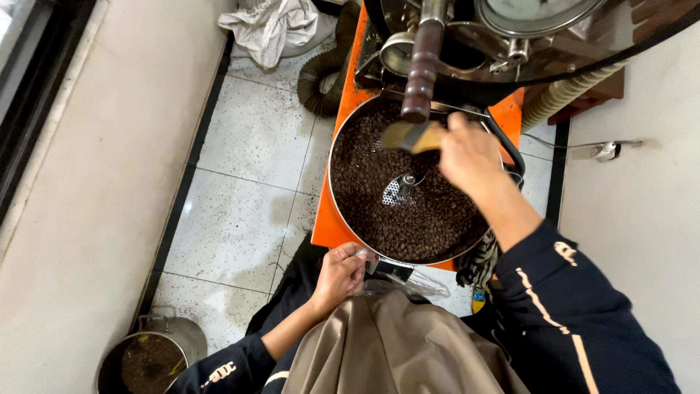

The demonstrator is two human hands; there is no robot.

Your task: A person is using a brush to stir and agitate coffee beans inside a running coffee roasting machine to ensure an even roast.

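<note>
Orange desk (329, 219) carries a round metal tray (343, 131) filled with dark roasted beans (430, 219). White speckled tile floor (248, 197) alongside. On the floor: crumpled white sack (273, 25) at far end, ribbed grey hose (321, 84) beside desk, metal pot (149, 357) with brownish residue near wall.

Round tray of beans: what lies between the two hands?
In the head view, dark beans in the round tray lie between the right hand and left hand.
</note>
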